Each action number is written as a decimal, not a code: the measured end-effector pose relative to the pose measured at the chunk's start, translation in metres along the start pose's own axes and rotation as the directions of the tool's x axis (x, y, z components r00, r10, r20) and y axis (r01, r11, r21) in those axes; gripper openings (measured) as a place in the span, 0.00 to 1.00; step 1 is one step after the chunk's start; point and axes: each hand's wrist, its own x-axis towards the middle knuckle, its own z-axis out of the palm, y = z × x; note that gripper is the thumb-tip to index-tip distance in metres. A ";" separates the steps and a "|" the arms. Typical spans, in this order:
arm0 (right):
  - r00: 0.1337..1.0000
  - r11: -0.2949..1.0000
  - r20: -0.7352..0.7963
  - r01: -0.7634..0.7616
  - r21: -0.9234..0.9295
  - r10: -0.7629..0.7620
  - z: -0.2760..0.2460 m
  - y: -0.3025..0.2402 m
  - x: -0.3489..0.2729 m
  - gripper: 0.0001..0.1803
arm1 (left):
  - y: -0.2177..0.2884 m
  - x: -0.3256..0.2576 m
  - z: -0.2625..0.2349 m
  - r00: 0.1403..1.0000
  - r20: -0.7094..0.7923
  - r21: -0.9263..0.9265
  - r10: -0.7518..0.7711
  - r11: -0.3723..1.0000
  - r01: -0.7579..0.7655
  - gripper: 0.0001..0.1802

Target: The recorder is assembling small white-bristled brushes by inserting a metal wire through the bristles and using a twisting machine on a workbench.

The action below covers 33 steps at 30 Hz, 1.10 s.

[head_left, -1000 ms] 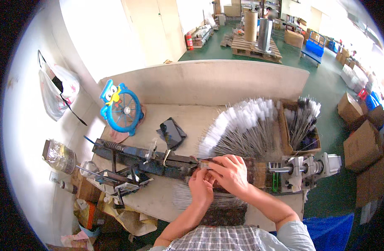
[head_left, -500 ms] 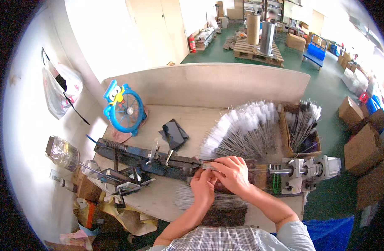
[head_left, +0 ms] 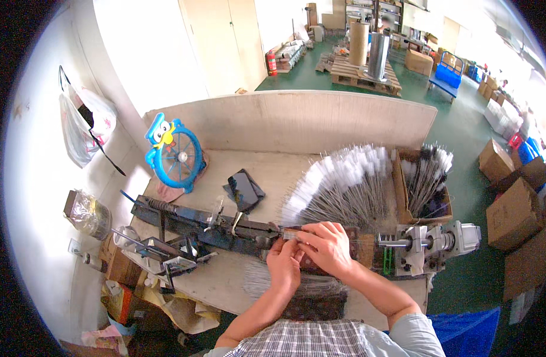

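Note:
At the middle of the bench, my two hands meet over a long dark machine [head_left: 243,231]. My left hand [head_left: 284,266] is closed, its thumb and fingertips pinched together just below a small pale grey piece [head_left: 291,235]. From the right, my right hand [head_left: 328,247] reaches over with bent fingers pressed toward that same piece. What lies between the fingertips is mostly hidden and too small to name. Thin wires [head_left: 264,279] lie in a bundle beside my left wrist. Behind my hands fans a big pile of white-tipped wire brushes [head_left: 338,184].
An open cardboard box [head_left: 400,189] of dark-tipped brushes stands right of the pile. At the machine's right end sits a metal shaft-and-motor unit [head_left: 429,245]. A blue toy-shaped fan [head_left: 180,157] and a dark phone-like slab [head_left: 245,190] are at the back left.
The whole view has shifted slightly to the left. My hands stay together at the same spot on the machine, with only slight finger movement.

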 end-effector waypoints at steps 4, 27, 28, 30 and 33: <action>1.000 1.000 -0.014 -0.009 0.013 0.010 -0.002 -0.001 0.001 0.11 | 0.004 -0.003 0.005 1.000 0.021 0.013 -0.010 1.000 0.009 0.04; 0.992 0.994 0.111 -0.053 -0.095 0.063 -0.026 0.004 0.005 0.11 | 0.007 -0.003 0.004 0.997 0.068 -0.054 -0.047 0.997 0.050 0.17; 0.976 0.986 0.205 -0.042 -0.161 0.075 -0.027 0.008 0.002 0.10 | 0.008 -0.005 0.005 0.998 0.052 -0.066 -0.047 0.997 0.050 0.22; 0.981 0.994 0.185 -0.036 -0.106 0.056 -0.024 0.009 -0.005 0.07 | 0.011 -0.007 0.006 0.998 0.038 -0.075 -0.046 0.996 0.049 0.26; 0.981 0.993 0.195 0.017 -0.115 0.006 -0.028 0.003 -0.009 0.06 | 0.015 -0.011 0.005 0.994 0.009 -0.060 -0.112 0.992 0.112 0.31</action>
